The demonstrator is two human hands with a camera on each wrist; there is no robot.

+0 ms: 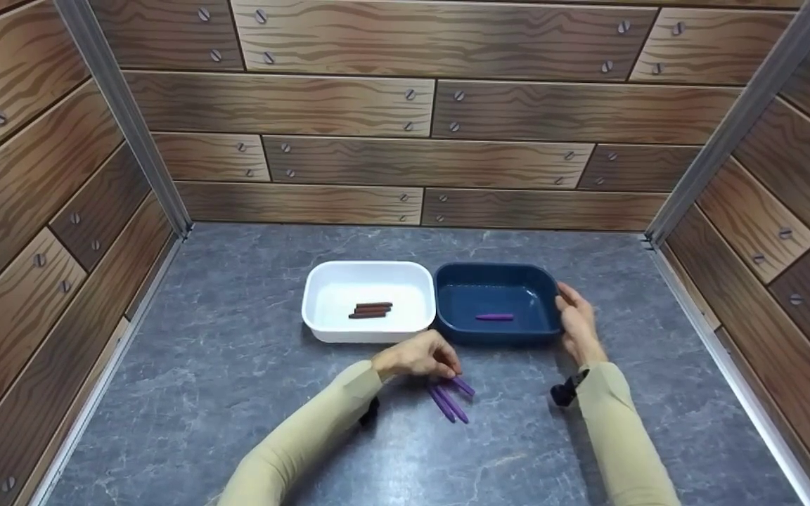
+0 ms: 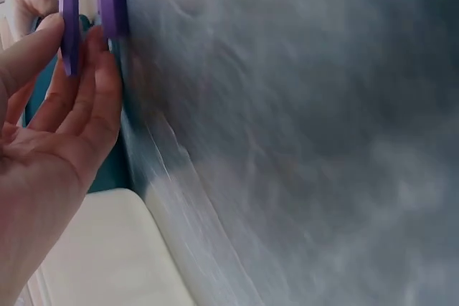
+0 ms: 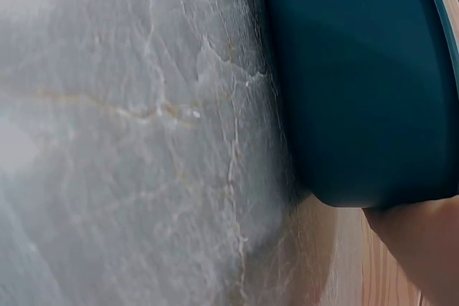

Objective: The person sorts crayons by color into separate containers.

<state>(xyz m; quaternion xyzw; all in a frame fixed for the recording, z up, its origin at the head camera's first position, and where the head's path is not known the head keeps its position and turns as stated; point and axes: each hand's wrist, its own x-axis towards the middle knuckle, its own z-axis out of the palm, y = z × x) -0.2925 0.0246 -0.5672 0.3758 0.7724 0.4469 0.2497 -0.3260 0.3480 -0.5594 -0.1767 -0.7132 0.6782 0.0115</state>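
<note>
My left hand [image 1: 420, 355] pinches the end of a purple crayon [image 1: 463, 386] between thumb and fingertips, low over the table in front of the two trays. Close beside it, more purple crayons [image 1: 452, 404] lie on the table at a slant. In the left wrist view the held crayon [image 2: 70, 19] shows upright at the thumb. My right hand [image 1: 577, 323] grips the right end of a dark blue tray [image 1: 496, 337], its fingers at the rim. Inside that tray lies one purple crayon [image 1: 494, 317].
A white tray [image 1: 359, 337] stands directly left of the blue one, with several dark brown crayons [image 1: 371, 310] in it. Wood-patterned walls [image 1: 405, 105] enclose the grey marbled table [image 1: 236, 393] at the back and both sides.
</note>
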